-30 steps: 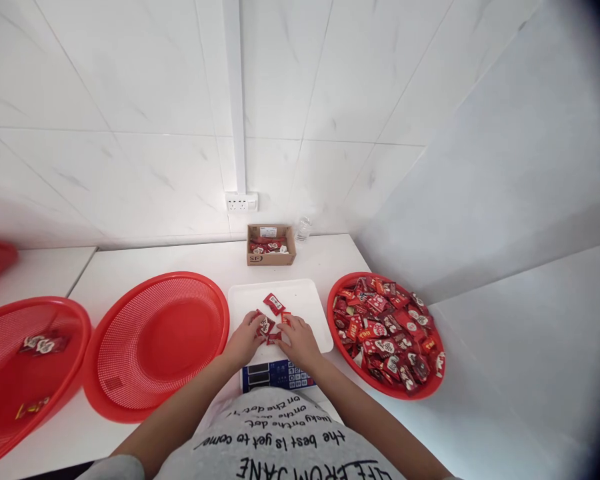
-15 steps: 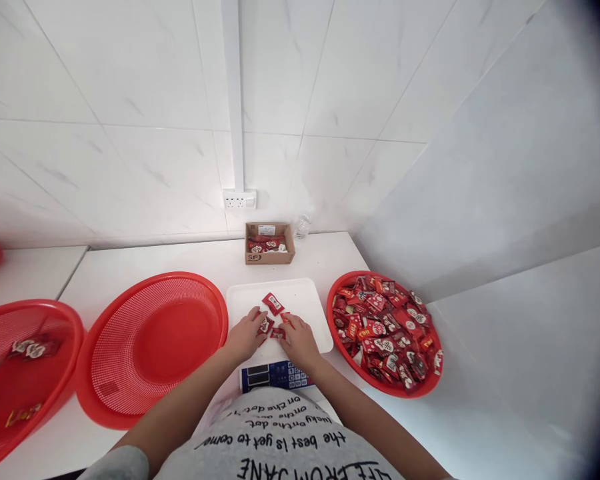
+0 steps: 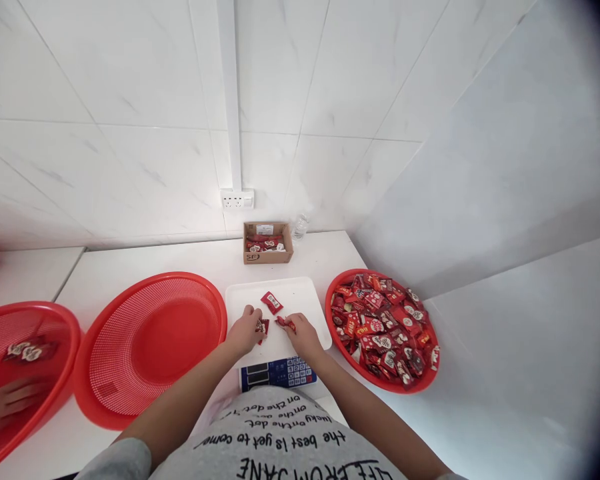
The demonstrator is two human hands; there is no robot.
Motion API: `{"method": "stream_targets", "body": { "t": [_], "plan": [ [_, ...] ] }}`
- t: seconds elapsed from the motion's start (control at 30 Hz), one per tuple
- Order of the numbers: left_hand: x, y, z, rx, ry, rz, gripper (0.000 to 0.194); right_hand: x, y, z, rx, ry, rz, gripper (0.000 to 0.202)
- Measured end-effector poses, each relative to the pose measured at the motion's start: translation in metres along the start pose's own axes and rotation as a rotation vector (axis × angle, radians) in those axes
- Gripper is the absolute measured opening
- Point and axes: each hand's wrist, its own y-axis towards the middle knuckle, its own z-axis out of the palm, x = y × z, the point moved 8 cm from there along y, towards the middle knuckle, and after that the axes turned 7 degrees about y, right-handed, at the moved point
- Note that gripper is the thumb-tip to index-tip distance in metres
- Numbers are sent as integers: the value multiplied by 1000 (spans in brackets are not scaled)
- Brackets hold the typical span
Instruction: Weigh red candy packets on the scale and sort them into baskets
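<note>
Over the white weighing pan point(image 3: 243, 293) of a digital scale, my left hand point(image 3: 247, 331) is closed on a dark red candy packet point(image 3: 263, 328) with white lettering. My right hand point(image 3: 303, 335), a little to the right, pinches red packets point(image 3: 283, 323) that stick out past the fingertips; how many is partly hidden. Another red packet point(image 3: 272, 303) lies loose on the pan, beyond both hands. The scale's blue keypad panel point(image 3: 279, 375) shows below the pan, close to my shirt.
At right stands a red basket point(image 3: 331, 287) heaped with packets. A red mesh basket point(image 3: 110, 327) is at left. Farther left, a co-worker's hand point(image 3: 15, 403) is inside another red basket point(image 3: 70, 320) with a few packets. Behind are a cardboard box point(image 3: 267, 257) and a clear cup point(image 3: 300, 227).
My hands have drawn apart, each taking hold of packets that lay between them on the pan. The co-worker's hand has come farther into the left basket, where a yellow packet no longer shows.
</note>
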Motion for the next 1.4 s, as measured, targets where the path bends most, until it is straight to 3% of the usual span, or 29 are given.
{"method": "stream_targets", "body": {
  "t": [0.2, 0.5, 0.9, 1.2, 1.4],
  "plan": [
    [6, 2, -1, -70, -110, -10, 16, -5, 1, -1, 14, -12, 82, 15],
    [13, 1, -2, -130, -314, -74, 31, -4, 1, 4, 77, -174, 122, 31],
    [7, 1, 13, -139, -630, -48, 48, 2, 5, 4, -12, 156, 39, 39],
    [-3, -7, -1, -165, -299, 29, 53, -9, 6, -5, -106, 177, 22, 32],
    [-15, -15, -5, -192, 95, 147, 54, -9, 2, -6, -125, 168, -25, 30]
  ]
}}
